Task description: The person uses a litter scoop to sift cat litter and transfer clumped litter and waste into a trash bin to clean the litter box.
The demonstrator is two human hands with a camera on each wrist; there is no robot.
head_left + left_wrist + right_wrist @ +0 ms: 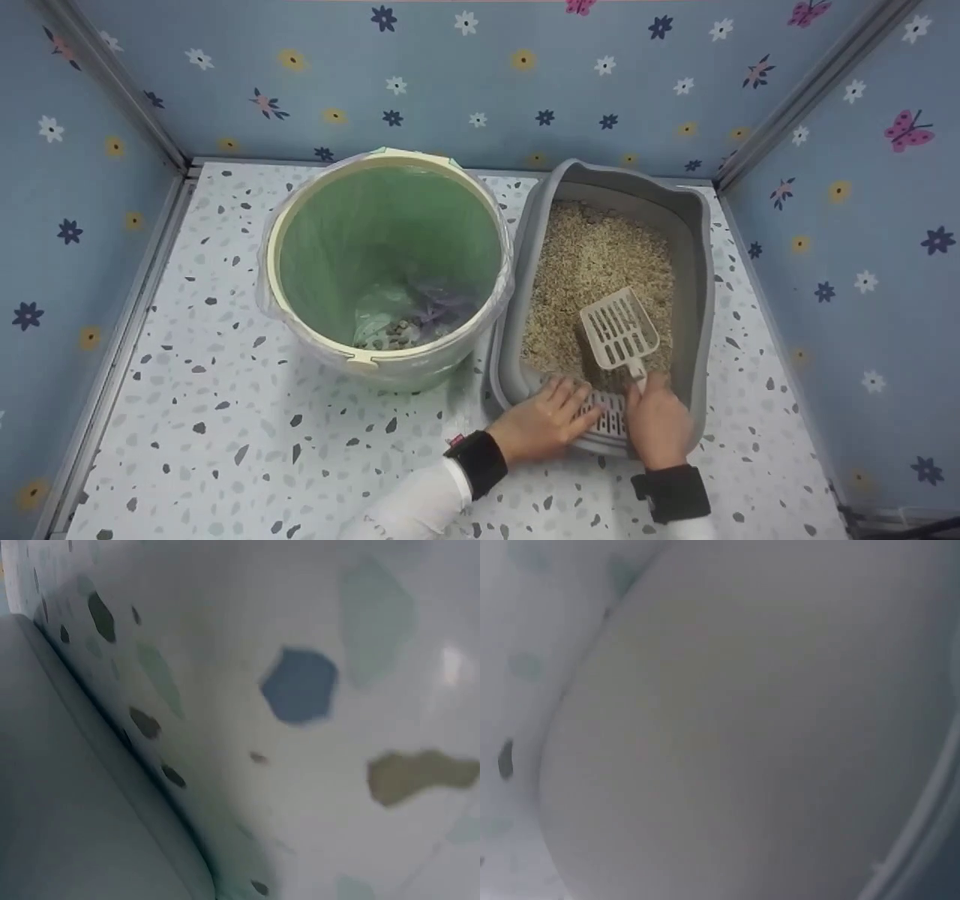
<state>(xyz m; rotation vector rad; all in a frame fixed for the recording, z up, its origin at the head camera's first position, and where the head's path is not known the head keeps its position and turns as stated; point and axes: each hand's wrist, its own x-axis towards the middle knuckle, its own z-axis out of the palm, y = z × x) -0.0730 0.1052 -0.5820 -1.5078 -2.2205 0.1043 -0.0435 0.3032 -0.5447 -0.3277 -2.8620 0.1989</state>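
In the head view, a grey litter box holds tan granular litter. My left hand grips its front rim, fingers over the slotted step and thumb lying on the slots. My right hand grips the handle of a pale slotted litter scoop at the box's front right. The scoop's head is over the litter, slots facing up, and I see no clump on it. Neither hand shows in the wrist views; a grey wall fills the left wrist view's left side.
Left of the box stands a green bin with a cream rim and clear liner. Crumpled purple plastic and some clumps lie inside. Floral panels enclose the speckled surface at the back and sides.
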